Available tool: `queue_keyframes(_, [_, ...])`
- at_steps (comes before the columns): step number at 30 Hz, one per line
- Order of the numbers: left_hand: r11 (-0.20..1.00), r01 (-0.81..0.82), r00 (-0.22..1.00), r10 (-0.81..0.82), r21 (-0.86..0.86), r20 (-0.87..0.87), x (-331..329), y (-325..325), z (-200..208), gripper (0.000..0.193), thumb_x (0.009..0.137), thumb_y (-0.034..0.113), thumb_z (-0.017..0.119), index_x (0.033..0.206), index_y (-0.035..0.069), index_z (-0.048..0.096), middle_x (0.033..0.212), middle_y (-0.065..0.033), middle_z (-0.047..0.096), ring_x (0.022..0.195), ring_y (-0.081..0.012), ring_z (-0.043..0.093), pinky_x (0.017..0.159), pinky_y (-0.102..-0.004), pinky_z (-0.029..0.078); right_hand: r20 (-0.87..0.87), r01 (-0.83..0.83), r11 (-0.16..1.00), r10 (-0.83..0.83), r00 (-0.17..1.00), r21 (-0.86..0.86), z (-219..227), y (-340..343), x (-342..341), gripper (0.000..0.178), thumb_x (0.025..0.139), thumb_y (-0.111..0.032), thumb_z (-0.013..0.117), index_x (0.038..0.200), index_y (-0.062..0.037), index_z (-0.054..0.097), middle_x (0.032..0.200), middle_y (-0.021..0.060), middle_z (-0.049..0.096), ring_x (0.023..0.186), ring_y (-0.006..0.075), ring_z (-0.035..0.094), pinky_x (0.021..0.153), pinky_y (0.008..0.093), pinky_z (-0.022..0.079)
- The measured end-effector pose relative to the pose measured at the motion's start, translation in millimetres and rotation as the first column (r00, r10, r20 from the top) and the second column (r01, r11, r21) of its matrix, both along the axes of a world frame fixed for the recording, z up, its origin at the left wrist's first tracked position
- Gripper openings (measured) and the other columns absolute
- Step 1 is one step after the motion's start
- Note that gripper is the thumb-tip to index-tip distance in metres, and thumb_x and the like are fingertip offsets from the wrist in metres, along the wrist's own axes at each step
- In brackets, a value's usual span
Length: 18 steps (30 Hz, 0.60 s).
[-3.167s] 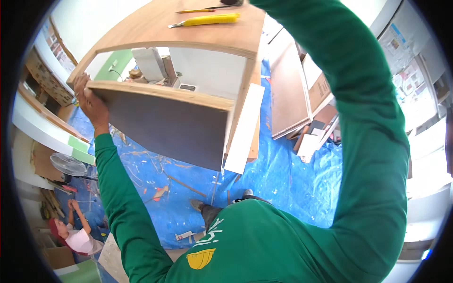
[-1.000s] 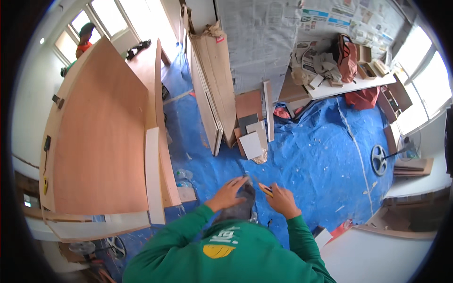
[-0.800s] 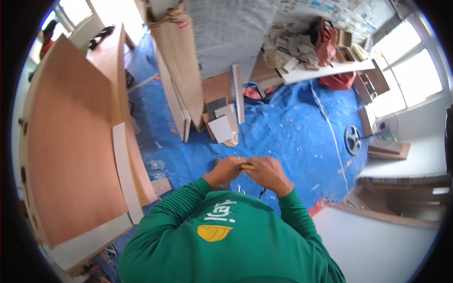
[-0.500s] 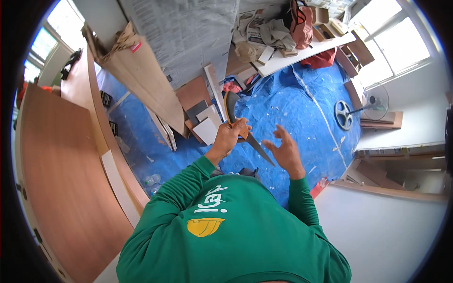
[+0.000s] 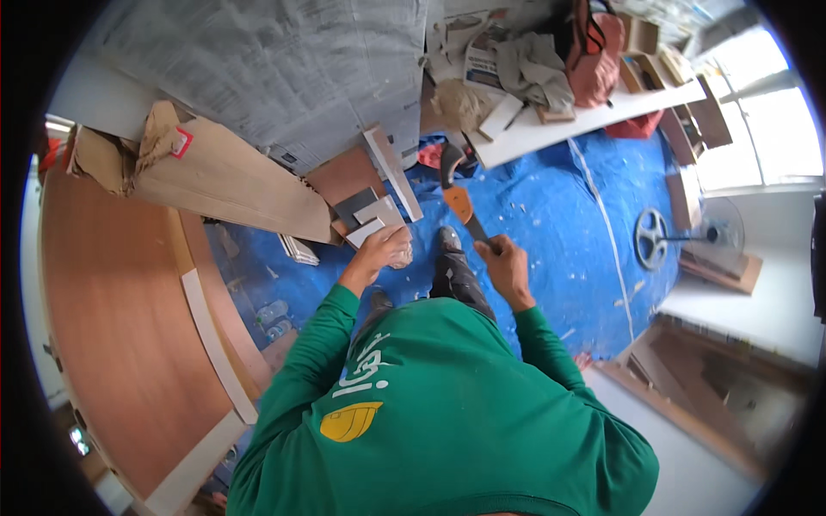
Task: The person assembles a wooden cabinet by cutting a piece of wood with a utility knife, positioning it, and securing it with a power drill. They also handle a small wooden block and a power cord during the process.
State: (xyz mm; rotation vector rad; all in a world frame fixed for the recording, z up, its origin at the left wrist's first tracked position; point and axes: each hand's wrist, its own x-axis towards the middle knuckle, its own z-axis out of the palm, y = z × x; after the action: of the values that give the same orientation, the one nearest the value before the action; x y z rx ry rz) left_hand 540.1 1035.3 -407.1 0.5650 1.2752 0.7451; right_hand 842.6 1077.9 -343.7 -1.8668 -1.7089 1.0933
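Observation:
A handsaw [image 5: 459, 205] with an orange and black handle points its handle away from me. My right hand [image 5: 506, 265] is closed on its dark blade, near the tip end. To the left, my left hand [image 5: 379, 253] is apart from the saw, with its fingers curled in and nothing visible in them. Just beyond that hand, small board offcuts [image 5: 370, 215] in white and dark grey lean together. Part of the blade is hidden by my right hand.
Blue sheeting [image 5: 551, 224] covers the floor. A long cardboard package [image 5: 232, 176] and a large brown panel [image 5: 129, 318] stand at left. Across the far right, a white board [image 5: 594, 125] carries cloth and a red bag [image 5: 594, 60]. A fan [image 5: 654, 239] stands right.
My left hand has let go of the saw's handle and moved down left. My right hand, earlier open beside the blade, now grips it. The view has shifted.

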Motion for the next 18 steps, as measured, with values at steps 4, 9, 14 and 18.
queue_keyframes(4, [0.904, -0.376, 0.911, 0.321, -0.203, -0.257, -52.3, -102.3, -118.1, 0.043, 0.103, 0.047, 0.065, 0.104, 0.005, 0.072, 0.082, -0.0050, 0.068, 0.070, -0.0181, 0.066, 0.062, -0.0334, 0.053, 0.164, -0.115, 0.986, 0.095, 0.982, 0.121, -37.9, 159.2, -1.1, 0.043, 0.096, -0.041, 0.074, 0.100, 0.0018, 0.075, 0.090, 0.0276, 0.074, 0.084, 0.0443, 0.073, 0.072, 0.0489, 0.055])
queue_keyframes(9, [0.562, -0.598, 0.777, 0.230, -0.572, -0.585, 12.9, -318.4, -111.1, 0.056, 0.098, 0.053, 0.066, 0.083, 0.000, 0.068, 0.074, -0.0147, 0.068, 0.063, -0.0286, 0.067, 0.055, -0.0444, 0.054, 0.007, -0.257, 0.799, 0.302, 0.953, 0.543, -209.4, 350.3, -9.7, 0.035, 0.106, -0.020, 0.046, 0.113, -0.0051, 0.077, 0.099, 0.0158, 0.078, 0.091, 0.0337, 0.073, 0.080, 0.0479, 0.056])
queue_keyframes(14, [0.377, -0.671, 0.731, 0.191, -0.638, -0.655, 85.7, -363.9, -87.5, 0.065, 0.095, 0.058, 0.067, 0.091, -0.006, 0.075, 0.087, -0.0221, 0.075, 0.070, -0.0331, 0.073, 0.063, -0.0474, 0.059, 0.929, -0.742, 0.588, -0.045, 0.367, 0.322, -321.3, 475.7, 35.8, 0.022, 0.100, -0.031, 0.059, 0.085, -0.0207, 0.071, 0.074, -0.0023, 0.067, 0.063, 0.0157, 0.069, 0.048, 0.0362, 0.053])
queue_keyframes(18, [0.241, -0.796, 0.581, 0.563, -0.555, -0.588, 232.2, -363.4, -102.4, 0.060, 0.098, 0.055, 0.061, 0.101, -0.002, 0.079, 0.099, -0.0202, 0.078, 0.075, -0.0338, 0.076, 0.068, -0.0485, 0.060, 0.987, -0.977, 0.205, -0.140, -0.083, -0.053, -277.7, 480.8, 17.3, 0.022, 0.100, -0.031, 0.057, 0.098, -0.0238, 0.078, 0.097, -0.0013, 0.078, 0.091, 0.0159, 0.073, 0.081, 0.0400, 0.049])
